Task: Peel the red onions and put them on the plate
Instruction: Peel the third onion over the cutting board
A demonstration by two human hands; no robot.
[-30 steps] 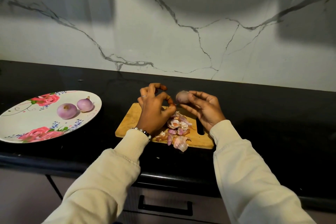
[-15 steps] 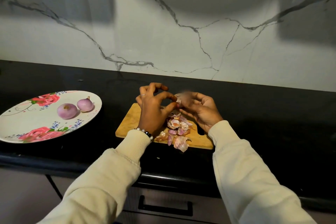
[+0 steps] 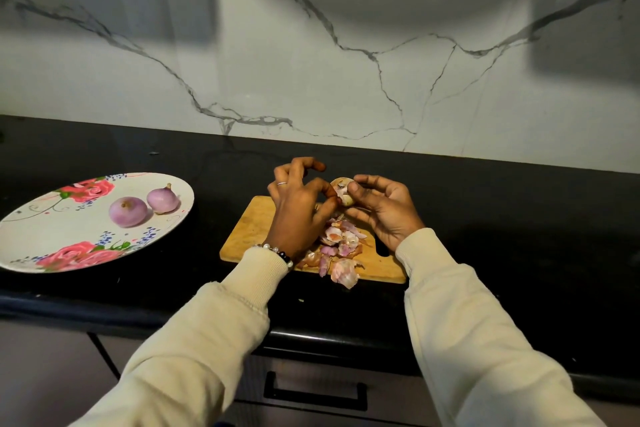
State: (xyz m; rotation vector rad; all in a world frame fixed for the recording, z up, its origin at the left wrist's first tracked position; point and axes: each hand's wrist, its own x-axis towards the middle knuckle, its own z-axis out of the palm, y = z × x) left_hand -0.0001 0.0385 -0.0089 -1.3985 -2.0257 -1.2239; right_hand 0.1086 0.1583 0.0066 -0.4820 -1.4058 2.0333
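Holding two peeled onions (image 3: 143, 206): floral plate (image 3: 41, 236), upright.

Dim, uneven light. Broad soft shadows cross the marble wall (image 3: 346, 73). Wide-angle bending shows at the edges; the black counter (image 3: 519, 218) reads nearly featureless.

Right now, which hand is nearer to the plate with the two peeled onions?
Left. The left hand is over the cutting board's plate-side half; the right hand is further from the plate, holding the onion.
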